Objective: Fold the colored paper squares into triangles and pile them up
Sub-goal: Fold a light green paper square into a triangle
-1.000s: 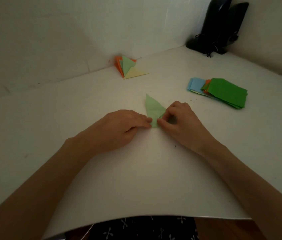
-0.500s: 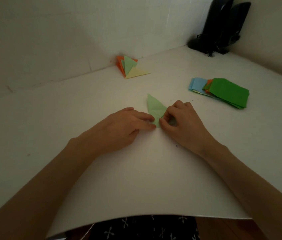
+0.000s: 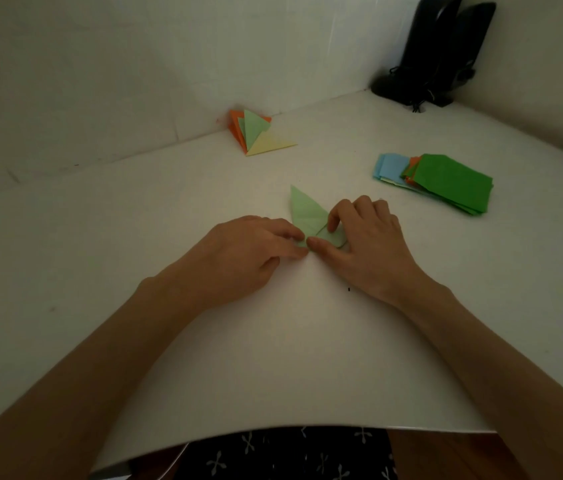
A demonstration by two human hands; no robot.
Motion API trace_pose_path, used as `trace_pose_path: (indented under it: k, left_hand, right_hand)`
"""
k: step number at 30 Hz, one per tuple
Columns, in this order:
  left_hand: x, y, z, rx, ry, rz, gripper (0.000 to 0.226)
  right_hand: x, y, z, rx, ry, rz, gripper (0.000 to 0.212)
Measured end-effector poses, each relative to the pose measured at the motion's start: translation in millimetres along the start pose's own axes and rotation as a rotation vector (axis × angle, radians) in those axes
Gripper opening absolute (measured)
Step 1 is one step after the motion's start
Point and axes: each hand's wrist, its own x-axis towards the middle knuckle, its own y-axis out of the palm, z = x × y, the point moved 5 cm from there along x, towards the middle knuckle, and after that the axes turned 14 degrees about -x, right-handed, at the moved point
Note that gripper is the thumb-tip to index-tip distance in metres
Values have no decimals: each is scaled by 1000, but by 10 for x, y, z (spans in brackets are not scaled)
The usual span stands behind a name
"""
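Note:
A light green paper (image 3: 304, 211), partly folded to a point that aims away from me, lies on the white table (image 3: 273, 358) in front of me. My left hand (image 3: 238, 254) presses its index fingertip on the paper's near corner. My right hand (image 3: 366, 244) pinches the folded near flap between thumb and index finger, and its other fingers hide the paper's right edge. A pile of folded triangles (image 3: 259, 135) in orange, green and yellow leans against the back wall. A stack of flat paper squares (image 3: 446, 181), dark green on top with orange and blue below, lies to the right.
Two black upright objects with cables (image 3: 436, 53) stand in the far right corner. Walls close off the table at the back and on the right. The table's near edge (image 3: 307, 431) curves just above my lap.
My right hand's index finger has spread away from the thumb, and more of the green flap shows between them. The left hand stays on the near corner.

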Motion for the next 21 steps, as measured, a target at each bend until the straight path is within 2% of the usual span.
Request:
trace_pose_path:
  k: [8,11,13,17,21]
  left_hand:
    - [-3,-20,-16,-60,-68,-10,42]
    - [-3,-16,-10,-90,-87,-27,45]
    - [-6,-7,-2,-91,-105,-38,48]
    - [-3,-7,12,-117,-69,-82,48]
    - [-9,-12,-1,-137,-80,-122,41]
  right_hand:
    - [33,5,-115,84,-126,159,24]
    - [38,-6,-157,106,-170,155,22]
    - [38,-36,-177,171,-193,125,25]
    - [3,-68,-126,298,-347,139,48]
    - [14,-77,-120,183,-432,26,49]
